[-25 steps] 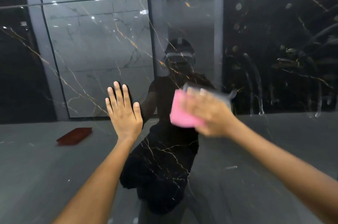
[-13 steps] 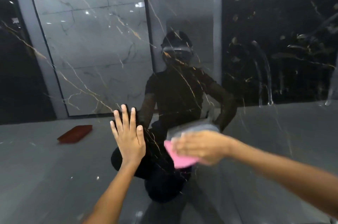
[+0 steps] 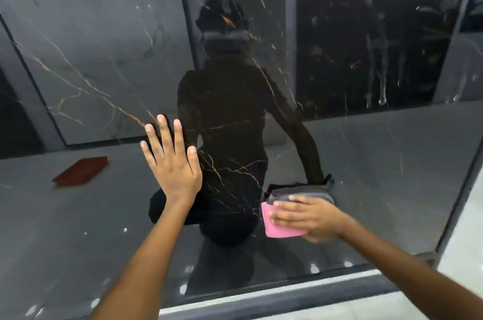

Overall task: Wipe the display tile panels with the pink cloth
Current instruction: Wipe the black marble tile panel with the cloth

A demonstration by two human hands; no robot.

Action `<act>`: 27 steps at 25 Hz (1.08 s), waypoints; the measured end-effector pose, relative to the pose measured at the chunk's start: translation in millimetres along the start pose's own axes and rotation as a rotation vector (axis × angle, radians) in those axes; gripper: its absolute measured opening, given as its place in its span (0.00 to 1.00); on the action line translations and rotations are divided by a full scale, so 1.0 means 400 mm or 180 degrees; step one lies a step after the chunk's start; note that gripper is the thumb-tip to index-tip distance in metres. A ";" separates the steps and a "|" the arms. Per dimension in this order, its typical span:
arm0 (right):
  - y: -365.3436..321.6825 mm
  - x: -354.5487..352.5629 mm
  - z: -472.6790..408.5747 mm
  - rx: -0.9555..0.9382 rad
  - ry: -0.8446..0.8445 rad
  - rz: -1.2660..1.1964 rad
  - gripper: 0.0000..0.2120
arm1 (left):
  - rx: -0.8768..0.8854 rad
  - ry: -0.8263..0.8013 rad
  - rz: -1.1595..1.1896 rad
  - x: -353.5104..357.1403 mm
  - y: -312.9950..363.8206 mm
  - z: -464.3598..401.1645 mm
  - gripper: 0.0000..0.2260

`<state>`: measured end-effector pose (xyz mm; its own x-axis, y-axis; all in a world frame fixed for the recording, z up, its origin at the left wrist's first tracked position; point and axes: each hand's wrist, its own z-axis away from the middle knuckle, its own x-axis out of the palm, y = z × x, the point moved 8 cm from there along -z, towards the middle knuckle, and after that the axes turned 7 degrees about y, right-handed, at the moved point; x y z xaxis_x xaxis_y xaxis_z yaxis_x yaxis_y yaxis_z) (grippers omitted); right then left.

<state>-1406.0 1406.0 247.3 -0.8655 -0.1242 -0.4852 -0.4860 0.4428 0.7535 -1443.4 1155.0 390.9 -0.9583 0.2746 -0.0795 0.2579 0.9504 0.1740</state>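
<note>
Soft folded pink cloth point(image 3: 279, 225) lies flat under right hand point(image 3: 308, 217), fingers spread, low on glossy black gold-veined tile panel point(image 3: 235, 110); left hand point(image 3: 173, 163) braces open-palmed beside. Likely light, limp: press broadly.

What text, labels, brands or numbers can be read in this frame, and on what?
None. The tile panel, the pink cloth under the right hand and the left hand carry no writing. The reflected red-brown slab shows no readable mark.
</note>
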 end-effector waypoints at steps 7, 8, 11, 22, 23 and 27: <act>0.332 -0.205 -0.317 0.2290 0.1821 0.0309 0.28 | -0.0128 -0.0205 0.0635 -0.013 0.002 0.007 0.30; 0.218 -0.135 -0.350 0.1750 0.1519 0.0365 0.28 | -0.0249 -0.0257 0.0828 -0.014 0.004 0.017 0.31; -0.192 0.095 -0.229 -0.0437 -0.0365 0.0109 0.32 | -0.0484 -0.0589 0.0978 -0.018 0.010 0.112 0.30; 0.126 -0.060 -0.221 0.1635 0.1105 0.0546 0.28 | -0.0066 -0.0843 0.0485 0.034 -0.028 0.302 0.25; -0.019 0.036 -0.198 0.1009 0.0534 0.0385 0.30 | 0.0029 -0.0844 0.0480 0.034 -0.038 0.307 0.25; -0.285 0.151 -0.022 -0.0740 -0.0891 -0.0241 0.37 | 0.0019 -0.1054 0.0518 0.040 -0.016 0.364 0.25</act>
<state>-1404.1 1340.2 135.7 -0.7750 0.1130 -0.6217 -0.5898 0.2240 0.7759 -1442.2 1174.7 245.6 -0.8131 0.4537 -0.3648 0.4052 0.8910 0.2050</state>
